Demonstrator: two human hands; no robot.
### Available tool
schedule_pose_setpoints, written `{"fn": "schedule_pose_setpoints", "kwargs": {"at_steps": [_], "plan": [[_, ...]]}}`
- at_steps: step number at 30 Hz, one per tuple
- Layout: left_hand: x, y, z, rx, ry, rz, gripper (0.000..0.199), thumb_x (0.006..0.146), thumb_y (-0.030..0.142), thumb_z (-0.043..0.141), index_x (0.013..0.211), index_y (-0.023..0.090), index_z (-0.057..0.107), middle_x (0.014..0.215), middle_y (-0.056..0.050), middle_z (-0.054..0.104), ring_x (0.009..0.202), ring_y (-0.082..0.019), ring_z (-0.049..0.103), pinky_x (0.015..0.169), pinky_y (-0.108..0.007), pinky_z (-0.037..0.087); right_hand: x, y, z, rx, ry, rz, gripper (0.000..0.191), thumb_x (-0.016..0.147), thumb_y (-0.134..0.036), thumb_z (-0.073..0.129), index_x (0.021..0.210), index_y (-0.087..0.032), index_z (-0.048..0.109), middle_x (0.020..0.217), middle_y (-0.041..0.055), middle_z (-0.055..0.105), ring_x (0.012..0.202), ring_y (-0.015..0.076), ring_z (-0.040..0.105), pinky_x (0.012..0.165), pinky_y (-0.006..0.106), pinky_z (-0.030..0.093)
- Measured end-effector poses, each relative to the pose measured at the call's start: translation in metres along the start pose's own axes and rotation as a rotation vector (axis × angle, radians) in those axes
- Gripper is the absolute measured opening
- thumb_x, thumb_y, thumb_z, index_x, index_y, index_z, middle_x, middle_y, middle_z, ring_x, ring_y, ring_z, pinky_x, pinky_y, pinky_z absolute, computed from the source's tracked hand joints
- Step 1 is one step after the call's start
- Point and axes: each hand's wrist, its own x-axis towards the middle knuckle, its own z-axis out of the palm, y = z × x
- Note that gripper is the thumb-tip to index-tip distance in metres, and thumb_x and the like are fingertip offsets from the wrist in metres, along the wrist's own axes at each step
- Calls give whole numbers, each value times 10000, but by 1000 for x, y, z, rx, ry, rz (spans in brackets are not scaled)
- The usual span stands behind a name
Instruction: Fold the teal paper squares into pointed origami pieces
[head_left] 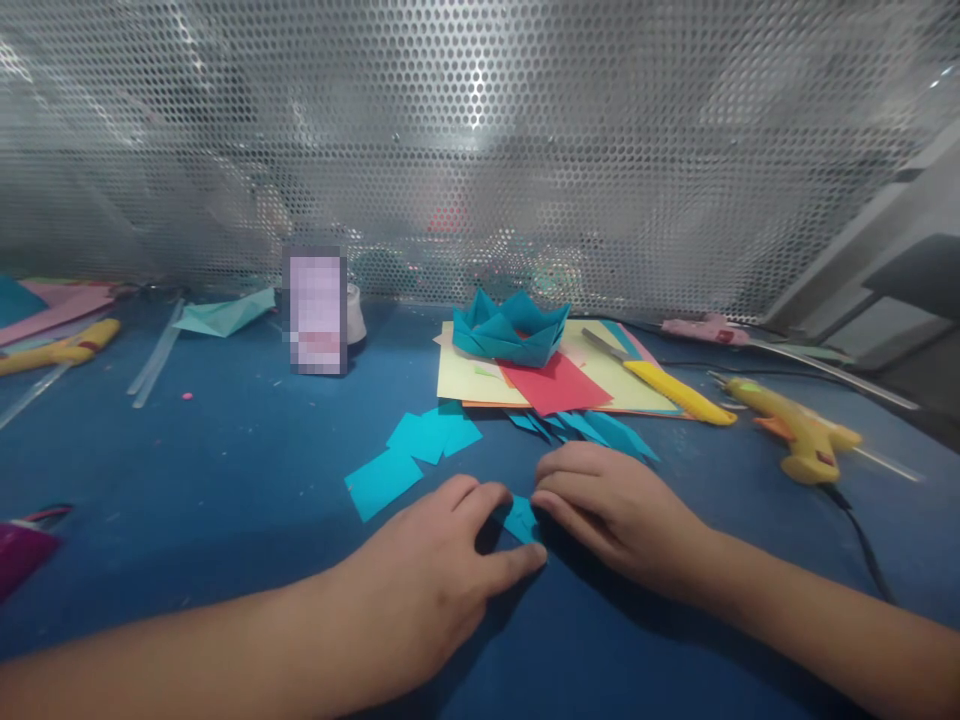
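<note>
A small piece of blue paper (521, 518) lies on the table between my two hands. My left hand (457, 560) grips its left side, with the thumb along the near edge and the fingers bent at the far edge. On the paper's right side, my right hand (600, 500) is closed, fingers curled and pressed together; the fingertips are partly hidden. Flat blue paper pieces (384, 482) lie beyond my left hand. Several folded blue pieces (600, 430) lie just past my right hand. A folded blue paper ring with pointed tips (510, 332) stands farther back.
The ring and a red sheet (555, 382) rest on stacked coloured paper (465, 370), beside a yellow utility knife (679, 392). A yellow glue gun (802, 430) with a cord lies right. A phone-like upright object (316, 310), glue sticks (156, 350) and another glue gun (75, 346) are left.
</note>
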Motion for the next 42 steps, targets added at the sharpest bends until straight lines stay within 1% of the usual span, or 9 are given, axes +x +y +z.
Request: {"fn": "schedule_pose_setpoints", "kwargs": {"at_steps": [5,16,18,20,23,25,27,35,42], "plan": [[0,-1,1,-14,-9,2,490,829,142,565,1300,255,495,1254,-186,472,1073,-320,504,850,-477,490,-3,3,3,21,24,68,202,930,-184,467,970,-164,664,922,86,652,861,186,589,775,327,484],[2,-3,2,-76,22,-16,492,820,94,527,1281,262,500,1181,-134,475,1080,-293,454,901,-470,454,-3,1,8,66,-2,18,177,926,-181,485,1001,-175,645,909,81,637,848,178,576,750,316,472],[2,-2,2,-75,22,-26,503,813,81,512,1279,272,502,1153,-125,482,1025,-278,475,876,-471,456,-4,2,8,63,-20,-33,204,948,-181,450,990,-169,650,902,82,641,826,173,567,732,309,472],[2,-3,0,-117,13,-26,508,798,56,486,1255,274,520,1086,-101,507,921,-236,509,799,-408,478,-5,2,7,40,-61,-74,241,963,-183,418,975,-155,657,904,88,641,810,174,559,721,305,479],[3,-5,-2,-190,55,-71,328,827,80,446,1071,224,612,898,-54,544,766,-183,515,666,-306,450,-5,0,5,-27,-90,-106,272,967,-173,389,958,-129,657,902,103,642,795,179,558,705,301,491],[4,-9,-4,-134,136,-174,211,885,152,417,891,180,626,782,-42,547,717,-187,505,638,-317,414,-4,-1,3,-61,-86,-124,280,966,-161,380,944,-123,656,889,106,642,773,178,559,688,298,494],[4,-13,-4,-67,179,-260,236,919,225,416,791,162,604,732,-40,554,698,-195,503,644,-338,392,-4,-2,3,-79,-86,-131,282,962,-150,378,936,-117,657,883,107,642,762,179,561,681,298,497],[12,-15,1,-213,130,-346,127,868,264,596,790,164,594,749,-6,601,707,-175,531,661,-323,384,-3,-1,5,-84,-63,-142,281,961,-152,381,934,-113,658,879,106,643,774,181,561,685,298,499],[14,-16,8,-230,213,-267,40,873,189,587,835,177,584,803,-1,614,748,-177,547,685,-321,392,-4,2,8,-75,-59,-128,257,965,-178,399,925,-125,648,878,95,633,764,172,547,686,283,471]]}}
